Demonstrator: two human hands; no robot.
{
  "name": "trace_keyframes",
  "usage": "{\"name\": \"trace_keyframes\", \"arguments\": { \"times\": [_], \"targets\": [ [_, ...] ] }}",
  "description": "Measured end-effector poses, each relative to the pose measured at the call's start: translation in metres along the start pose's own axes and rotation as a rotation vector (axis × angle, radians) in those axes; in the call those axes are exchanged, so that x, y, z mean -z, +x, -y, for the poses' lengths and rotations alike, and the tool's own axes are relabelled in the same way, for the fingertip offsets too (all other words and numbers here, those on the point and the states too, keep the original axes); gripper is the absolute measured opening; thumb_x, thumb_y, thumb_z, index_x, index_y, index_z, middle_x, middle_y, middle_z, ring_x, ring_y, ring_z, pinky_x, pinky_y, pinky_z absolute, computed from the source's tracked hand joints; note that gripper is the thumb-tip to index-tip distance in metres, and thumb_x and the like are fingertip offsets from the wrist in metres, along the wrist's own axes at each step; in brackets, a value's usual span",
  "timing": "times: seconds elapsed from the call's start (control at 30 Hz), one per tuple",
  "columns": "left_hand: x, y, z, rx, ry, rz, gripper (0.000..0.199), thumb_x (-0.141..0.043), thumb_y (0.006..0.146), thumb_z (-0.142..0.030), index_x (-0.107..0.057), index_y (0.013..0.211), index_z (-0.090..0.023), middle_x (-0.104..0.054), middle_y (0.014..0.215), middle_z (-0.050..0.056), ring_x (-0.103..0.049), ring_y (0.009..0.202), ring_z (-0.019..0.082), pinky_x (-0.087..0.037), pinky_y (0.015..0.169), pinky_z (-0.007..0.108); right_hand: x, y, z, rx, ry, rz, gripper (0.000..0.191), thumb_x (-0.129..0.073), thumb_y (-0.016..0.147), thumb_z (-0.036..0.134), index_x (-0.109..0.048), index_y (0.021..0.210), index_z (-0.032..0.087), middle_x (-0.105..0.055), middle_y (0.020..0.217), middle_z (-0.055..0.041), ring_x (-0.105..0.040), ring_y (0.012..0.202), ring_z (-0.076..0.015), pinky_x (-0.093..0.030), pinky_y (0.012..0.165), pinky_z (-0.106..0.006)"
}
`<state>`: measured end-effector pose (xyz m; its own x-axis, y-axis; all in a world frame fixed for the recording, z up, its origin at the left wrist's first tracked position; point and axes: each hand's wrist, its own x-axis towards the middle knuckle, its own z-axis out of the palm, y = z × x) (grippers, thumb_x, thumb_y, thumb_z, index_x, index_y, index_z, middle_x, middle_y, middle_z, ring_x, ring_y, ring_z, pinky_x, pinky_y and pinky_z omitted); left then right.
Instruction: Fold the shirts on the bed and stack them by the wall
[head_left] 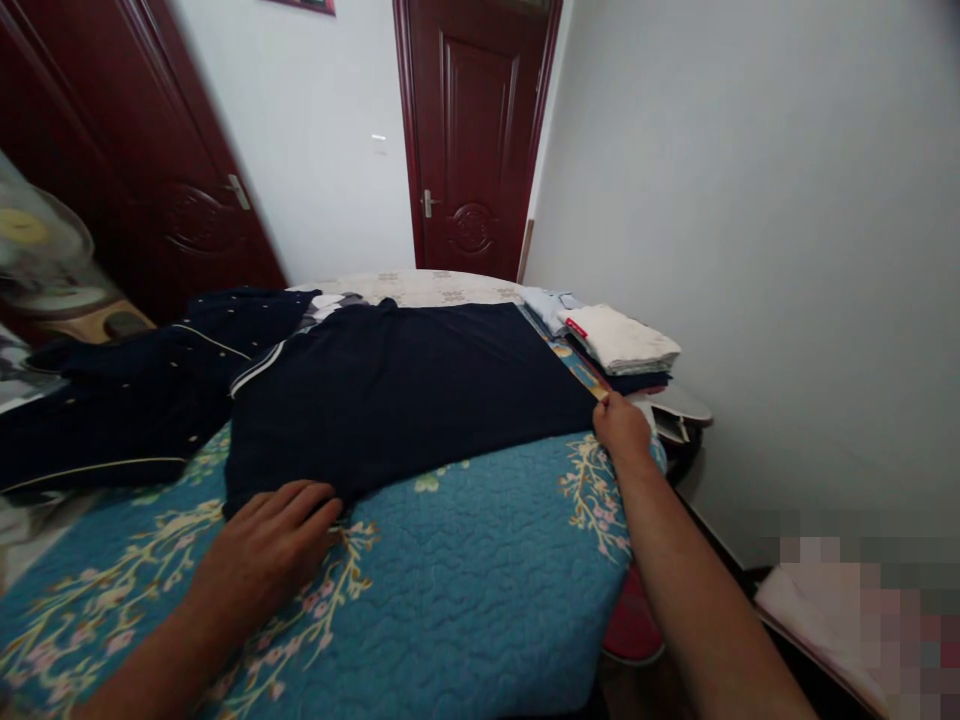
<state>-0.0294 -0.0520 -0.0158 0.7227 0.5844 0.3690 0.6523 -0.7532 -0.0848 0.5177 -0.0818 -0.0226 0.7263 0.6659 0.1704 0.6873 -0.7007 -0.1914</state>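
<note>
A dark navy shirt [405,380] with a white-striped trim lies spread across the blue quilted cover [465,560]. My left hand [281,530] rests flat on the shirt's near left corner, fingers stretched out. At the near right corner, my right hand [622,425] is closed, pinching the fabric. Left of the shirt lies another navy garment [142,390] with pale dots and cream piping, loosely bunched.
Beyond the right hand sits a stack of folded clothes [630,340], a cream one on top. A white patterned cloth [435,288] covers the far table end. A fan [45,240] stands at the left, and a red stool [634,620] shows below the right edge.
</note>
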Motion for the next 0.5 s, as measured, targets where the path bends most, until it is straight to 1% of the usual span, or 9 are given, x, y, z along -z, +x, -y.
{"name": "trace_keyframes", "arguments": {
  "times": [0.07,0.1,0.17,0.23,0.27,0.3,0.37,0.43,0.5],
  "targets": [
    [0.004,0.003,-0.004,0.11,-0.094,-0.041,0.025,-0.055,0.098,-0.037,-0.077,0.101,-0.025,-0.078,0.109,0.009,-0.071,0.102,0.027,-0.054,0.089,0.039,0.0,0.0,0.0,-0.012,0.008,0.009,0.038,-0.046,0.104,0.032,-0.073,0.125,0.015,-0.076,0.113,-0.019,-0.073,0.106,-0.0292,-0.052,0.092,-0.037],
    [0.007,0.004,-0.004,0.207,-0.152,-0.043,0.028,-0.052,0.1,-0.04,-0.075,0.094,-0.025,-0.078,0.1,0.007,-0.071,0.093,0.024,-0.054,0.084,0.036,0.0,0.0,-0.001,-0.012,0.012,0.009,0.038,-0.046,0.104,0.032,-0.073,0.125,0.015,-0.076,0.113,-0.0191,-0.073,0.106,-0.0294,-0.052,0.092,-0.037],
    [0.013,0.006,-0.005,0.449,-0.253,-0.016,0.04,-0.042,0.103,-0.047,-0.067,0.08,-0.025,-0.072,0.078,0.003,-0.068,0.074,0.02,-0.052,0.07,0.031,-0.001,0.001,-0.001,-0.006,0.016,0.009,0.038,-0.045,0.104,0.032,-0.073,0.125,0.015,-0.076,0.113,-0.0194,-0.073,0.105,-0.0298,-0.052,0.091,-0.037],
    [0.017,0.008,-0.006,0.62,-0.327,0.048,0.042,-0.041,0.102,-0.053,-0.064,0.081,-0.025,-0.067,0.067,-0.001,-0.065,0.063,0.019,-0.048,0.061,0.03,-0.001,0.002,-0.002,-0.004,0.016,0.018,0.038,-0.046,0.104,0.032,-0.073,0.124,0.015,-0.076,0.113,-0.0195,-0.073,0.106,-0.0305,-0.052,0.092,-0.037],
    [0.018,0.009,-0.007,0.636,-0.364,0.083,0.039,-0.044,0.1,-0.055,-0.067,0.089,-0.025,-0.069,0.07,-0.001,-0.066,0.064,0.019,-0.048,0.061,0.03,-0.001,0.003,-0.002,-0.006,0.015,0.026,0.038,-0.046,0.104,0.033,-0.073,0.124,0.015,-0.076,0.113,-0.0195,-0.073,0.107,-0.0309,-0.052,0.092,-0.038],
    [0.018,0.009,-0.009,0.605,-0.403,0.116,0.036,-0.047,0.099,-0.054,-0.069,0.098,-0.026,-0.073,0.076,0.0,-0.069,0.068,0.021,-0.05,0.064,0.03,-0.001,0.003,-0.002,-0.008,0.014,0.037,0.038,-0.046,0.104,0.033,-0.074,0.123,0.016,-0.076,0.112,-0.0196,-0.073,0.107,-0.0314,-0.052,0.091,-0.038],
    [0.017,0.01,-0.014,0.482,-0.471,0.186,0.032,-0.05,0.097,-0.048,-0.069,0.112,-0.026,-0.077,0.09,0.003,-0.073,0.078,0.023,-0.053,0.072,0.033,-0.001,0.003,-0.003,-0.009,0.013,0.048,0.038,-0.045,0.104,0.033,-0.074,0.123,0.016,-0.076,0.112,-0.0195,-0.073,0.107,-0.0322,-0.052,0.091,-0.039],
    [0.017,0.01,-0.017,0.39,-0.514,0.246,0.03,-0.047,0.099,-0.042,-0.069,0.112,-0.026,-0.077,0.092,0.004,-0.073,0.081,0.023,-0.052,0.076,0.034,-0.001,0.003,-0.003,-0.003,0.018,0.036,0.039,-0.044,0.105,0.033,-0.074,0.124,0.016,-0.076,0.111,-0.0198,-0.073,0.106,-0.0322,-0.052,0.09,-0.039],
    [0.02,0.009,-0.015,0.371,-0.544,0.292,0.028,-0.045,0.1,-0.04,-0.068,0.108,-0.027,-0.075,0.084,0.002,-0.071,0.075,0.022,-0.051,0.072,0.033,-0.002,0.003,-0.004,-0.003,0.028,0.009,0.04,-0.043,0.106,0.034,-0.073,0.125,0.016,-0.076,0.111,-0.0202,-0.073,0.106,-0.0314,-0.052,0.09,-0.038]
  ]
}}
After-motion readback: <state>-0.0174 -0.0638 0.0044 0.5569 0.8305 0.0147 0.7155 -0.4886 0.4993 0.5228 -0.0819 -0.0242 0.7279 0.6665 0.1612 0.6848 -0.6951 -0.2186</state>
